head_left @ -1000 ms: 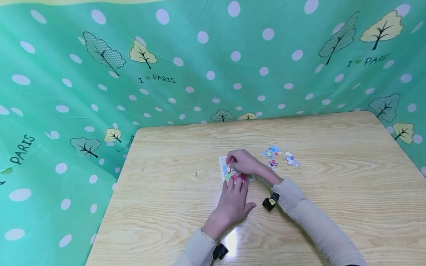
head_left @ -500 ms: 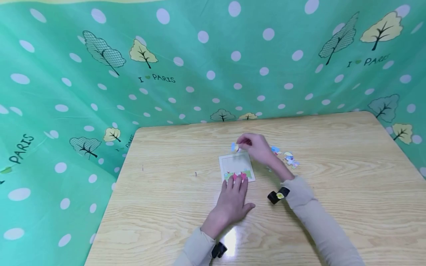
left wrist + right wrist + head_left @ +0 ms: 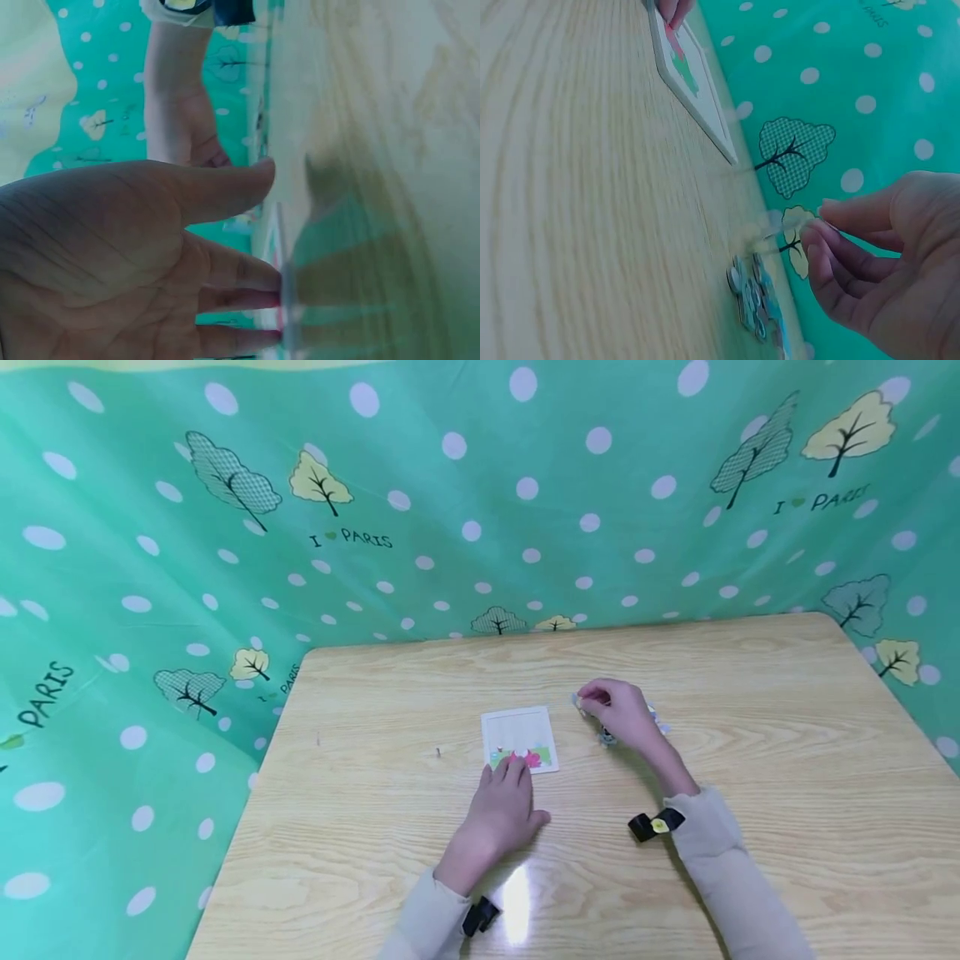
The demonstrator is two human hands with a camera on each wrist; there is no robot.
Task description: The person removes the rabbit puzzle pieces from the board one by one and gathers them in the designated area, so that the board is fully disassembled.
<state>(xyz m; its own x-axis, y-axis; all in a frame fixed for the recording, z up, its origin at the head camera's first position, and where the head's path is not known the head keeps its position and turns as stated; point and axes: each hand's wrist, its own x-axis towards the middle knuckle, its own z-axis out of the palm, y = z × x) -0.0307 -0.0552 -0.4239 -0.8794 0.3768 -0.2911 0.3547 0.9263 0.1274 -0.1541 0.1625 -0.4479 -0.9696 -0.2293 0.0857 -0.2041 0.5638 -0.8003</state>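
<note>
A white square puzzle board (image 3: 517, 729) lies on the table, with green and pink pieces along its near side. My left hand (image 3: 501, 810) rests its straight fingertips on that near edge, thumb spread to the right; in the left wrist view the fingers (image 3: 240, 274) meet the board's edge. Right of the board, my right hand (image 3: 621, 714) pinches a small puzzle piece (image 3: 577, 701) between thumb and fingertips. The right wrist view shows this piece (image 3: 776, 225) blurred. Loose puzzle pieces (image 3: 754, 300) lie close beneath that hand, partly hidden by it in the head view.
The wooden table (image 3: 375, 827) stretches out on all sides of the board. A green dotted curtain (image 3: 420, 527) hangs along its back and left edges. A small dark mark (image 3: 438, 752) shows on the tabletop left of the board.
My right hand has moved from over the board, past its far edge, then right to the loose pieces, carrying a puzzle piece. The board's upper part is uncovered. My left hand stays at the near edge.
</note>
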